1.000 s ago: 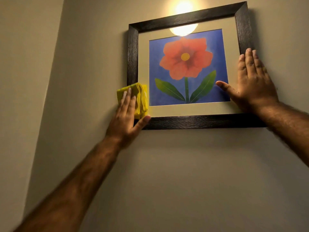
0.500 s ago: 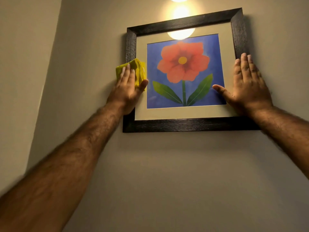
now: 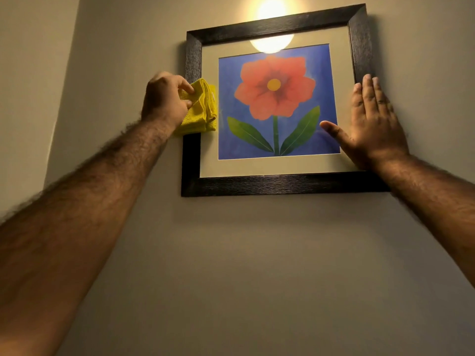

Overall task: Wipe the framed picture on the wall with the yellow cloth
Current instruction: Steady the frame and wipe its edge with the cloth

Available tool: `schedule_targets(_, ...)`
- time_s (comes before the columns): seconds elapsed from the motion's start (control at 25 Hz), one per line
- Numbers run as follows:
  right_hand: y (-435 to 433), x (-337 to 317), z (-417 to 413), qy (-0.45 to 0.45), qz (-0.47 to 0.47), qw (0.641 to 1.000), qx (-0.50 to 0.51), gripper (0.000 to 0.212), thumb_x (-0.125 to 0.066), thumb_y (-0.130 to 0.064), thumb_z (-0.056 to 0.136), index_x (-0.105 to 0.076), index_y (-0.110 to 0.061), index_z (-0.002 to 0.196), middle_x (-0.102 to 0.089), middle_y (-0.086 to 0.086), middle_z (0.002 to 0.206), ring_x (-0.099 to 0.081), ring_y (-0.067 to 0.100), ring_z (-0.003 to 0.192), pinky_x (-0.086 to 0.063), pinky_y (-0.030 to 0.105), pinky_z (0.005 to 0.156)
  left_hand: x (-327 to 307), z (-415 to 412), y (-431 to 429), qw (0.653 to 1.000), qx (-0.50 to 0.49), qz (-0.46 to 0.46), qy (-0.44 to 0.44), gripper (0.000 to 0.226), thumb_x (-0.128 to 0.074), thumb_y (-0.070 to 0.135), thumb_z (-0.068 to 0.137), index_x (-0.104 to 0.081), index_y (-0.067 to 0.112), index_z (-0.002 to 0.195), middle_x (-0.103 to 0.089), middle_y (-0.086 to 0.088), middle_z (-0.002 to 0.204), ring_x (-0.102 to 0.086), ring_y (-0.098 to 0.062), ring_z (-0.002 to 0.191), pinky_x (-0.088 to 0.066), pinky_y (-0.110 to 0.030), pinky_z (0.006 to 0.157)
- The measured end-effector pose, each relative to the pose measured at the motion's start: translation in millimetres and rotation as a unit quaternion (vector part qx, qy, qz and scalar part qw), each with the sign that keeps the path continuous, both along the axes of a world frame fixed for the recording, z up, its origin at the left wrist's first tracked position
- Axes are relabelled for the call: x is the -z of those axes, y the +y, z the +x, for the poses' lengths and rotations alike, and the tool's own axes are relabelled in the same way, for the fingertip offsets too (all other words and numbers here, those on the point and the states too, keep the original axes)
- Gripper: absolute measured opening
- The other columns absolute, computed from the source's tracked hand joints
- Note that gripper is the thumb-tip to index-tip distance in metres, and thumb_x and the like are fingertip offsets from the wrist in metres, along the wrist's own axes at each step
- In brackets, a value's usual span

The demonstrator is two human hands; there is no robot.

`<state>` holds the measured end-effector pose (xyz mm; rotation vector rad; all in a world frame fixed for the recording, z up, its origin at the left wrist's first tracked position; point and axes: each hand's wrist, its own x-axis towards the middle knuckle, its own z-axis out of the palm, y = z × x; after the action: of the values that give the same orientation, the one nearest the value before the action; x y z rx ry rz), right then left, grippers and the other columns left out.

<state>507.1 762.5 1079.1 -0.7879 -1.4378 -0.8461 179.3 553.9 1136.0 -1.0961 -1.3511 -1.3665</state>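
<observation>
The picture (image 3: 277, 104) hangs on the wall (image 3: 257, 265) in a dark frame, the left hand (image 3: 164, 98) pinching the folded cloth (image 3: 201, 111) against its left edge, while the right hand (image 3: 372, 124) lies flat, fingers spread, on its right side.

We see the left hand (image 3: 164, 97) pinching a folded yellow cloth (image 3: 201, 110) against the left side of the dark wooden framed flower picture (image 3: 279, 185), while the right hand (image 3: 370, 124) lies flat, fingers spread, on its right side.
</observation>
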Motion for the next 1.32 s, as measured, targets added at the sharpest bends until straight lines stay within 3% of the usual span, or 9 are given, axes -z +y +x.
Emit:
schedule_targets(0.16, -1.1, 1.4, -0.3, -0.003, 0.000, 1.000, -0.005, 0.111, -0.020, -0.083, 0.088, -0.008, 0.000, 0.161, -0.002, 0.018, 0.172, -0.002, 0.029, 0.160, -0.008, 0.043, 0.130, -1.4, 0.1, 5.1, 0.994, -0.050, 0.013, -0.101, 0.065, -0.077, 0.031, 0.086, -0.049, 0.008, 0.140, -0.051, -0.019, 0.145, -0.052, -0.035, 0.133, -0.048, -0.044, 0.105)
schedule_targets(0.32, -2.0, 1.1, -0.7, -0.005, -0.003, 1.000, -0.005, 0.111, -0.022, -0.083, 0.089, -0.008, 0.001, 0.161, -0.002, 0.019, 0.171, -0.002, 0.029, 0.160, -0.008, 0.043, 0.130, -16.3, -9.4, 0.2, 0.981, 0.021, -0.039, -0.191, 0.072, -0.083, 0.038, 0.079, -0.057, 0.000, 0.134, -0.062, -0.020, 0.137, -0.062, -0.035, 0.125, -0.054, -0.045, 0.102)
schedule_targets(0.64, -24.0, -2.9, 3.0, -0.015, -0.082, 0.996, -0.014, 0.117, -0.017, -0.088, 0.084, -0.003, -0.002, 0.162, 0.002, 0.016, 0.172, 0.001, 0.027, 0.160, -0.005, 0.044, 0.130, -0.5, -5.1, -10.0, 0.974, 0.126, 0.000, -0.186, 0.044, -0.086, 0.032, 0.075, -0.073, 0.013, 0.112, -0.075, -0.010, 0.117, -0.071, -0.026, 0.106, -0.062, -0.044, 0.091)
schedule_targets(0.76, -52.7, -5.2, -5.8, -0.027, -0.045, 0.998, -0.045, 0.112, -0.025, -0.084, 0.088, -0.005, -0.002, 0.162, -0.001, 0.018, 0.172, -0.002, 0.029, 0.160, -0.006, 0.042, 0.130, 11.5, -10.2, -16.8, 0.942, 0.251, 0.016, -0.222, 0.030, -0.086, 0.024, 0.075, -0.072, 0.019, 0.100, -0.075, -0.005, 0.108, -0.073, -0.022, 0.102, -0.064, -0.043, 0.082)
schedule_targets(0.84, -80.8, -4.3, -29.8, -0.056, -0.027, 0.990, -0.129, 0.107, -0.034, -0.078, 0.090, -0.010, -0.003, 0.162, -0.009, 0.018, 0.171, -0.009, 0.029, 0.160, -0.011, 0.040, 0.129, 21.0, -12.0, -21.7, 0.917, 0.318, 0.010, -0.239, 0.030, -0.085, 0.019, 0.077, -0.070, 0.018, 0.103, -0.075, -0.006, 0.110, -0.074, -0.020, 0.103, -0.065, -0.043, 0.079)
schedule_targets(1.0, -147.8, 4.4, -113.6, -0.073, -0.133, 0.895, -0.420, 0.103, -0.064, -0.062, 0.087, -0.018, -0.008, 0.162, -0.040, 0.013, 0.162, -0.040, 0.024, 0.148, -0.037, 0.037, 0.119, 44.4, -11.2, -38.1, 0.882, 0.396, -0.011, -0.254, 0.026, -0.081, 0.013, 0.082, -0.067, 0.018, 0.104, -0.074, -0.006, 0.112, -0.073, -0.021, 0.104, -0.065, -0.040, 0.075)
schedule_targets(1.12, -180.0, 14.2, -170.9, -0.062, -0.272, 0.801, -0.529, 0.106, -0.080, -0.050, 0.079, -0.024, -0.011, 0.160, -0.050, 0.012, 0.154, -0.052, 0.025, 0.137, -0.051, 0.038, 0.105, 67.7, -15.5, -57.8, 0.877, 0.415, -0.046, -0.239, 0.018, -0.077, 0.015, 0.086, -0.067, 0.021, 0.099, -0.074, 0.002, 0.102, -0.073, -0.017, 0.098, -0.063, -0.031, 0.062)
schedule_targets(1.2, -183.4, 21.7, -195.4, -0.050, -0.349, 0.745, -0.566, 0.082, -0.084, -0.041, 0.076, -0.049, -0.007, 0.143, -0.066, 0.014, 0.135, -0.066, 0.028, 0.121, -0.059, 0.041, 0.097, 81.9, -25.0, -72.2, 0.868, 0.431, -0.064, -0.238, 0.022, -0.075, 0.018, 0.088, -0.067, 0.020, 0.108, -0.075, 0.002, 0.106, -0.074, -0.015, 0.097, -0.064, -0.031, 0.064)
schedule_targets(1.32, -190.0, 45.6, -227.1, -0.047, -0.455, 0.621, -0.637, 0.053, -0.084, -0.029, 0.081, -0.062, -0.006, 0.123, -0.075, 0.015, 0.116, -0.078, 0.025, 0.097, -0.064, 0.034, 0.076, 109.7, -54.2, -103.5, 0.865, 0.425, -0.069, -0.259, 0.027, -0.076, 0.025, 0.087, -0.067, 0.020, 0.111, -0.075, 0.001, 0.109, -0.074, -0.017, 0.098, -0.062, -0.028, 0.061)
